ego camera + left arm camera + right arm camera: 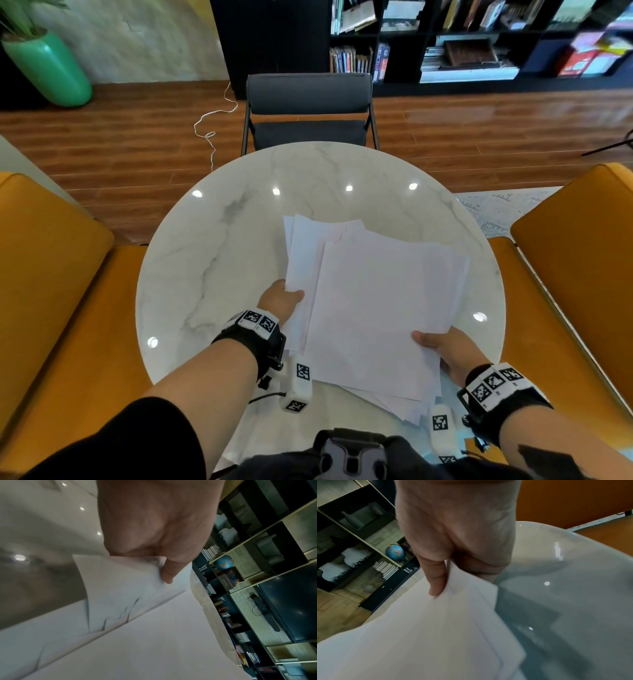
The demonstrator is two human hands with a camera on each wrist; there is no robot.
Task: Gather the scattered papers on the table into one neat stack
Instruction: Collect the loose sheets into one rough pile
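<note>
Several white paper sheets point(370, 301) form a loose, fanned pile, held above the round marble table point(212, 267); their corners do not line up. My left hand point(286, 298) pinches the pile's left edge, thumb on top. In the left wrist view the thumb point(169, 573) presses down on the papers point(128, 615). My right hand point(442, 346) pinches the near right edge, thumb over the top sheet. The right wrist view shows that thumb point(436, 580) on the sheets point(436, 635), with the fingers beneath.
A dark grey chair point(308, 113) stands at the table's far side. Orange seats point(51, 291) flank the table left and right point(575, 274). A black bookshelf point(445, 37) lines the back wall, with a green vase point(48, 68) at far left.
</note>
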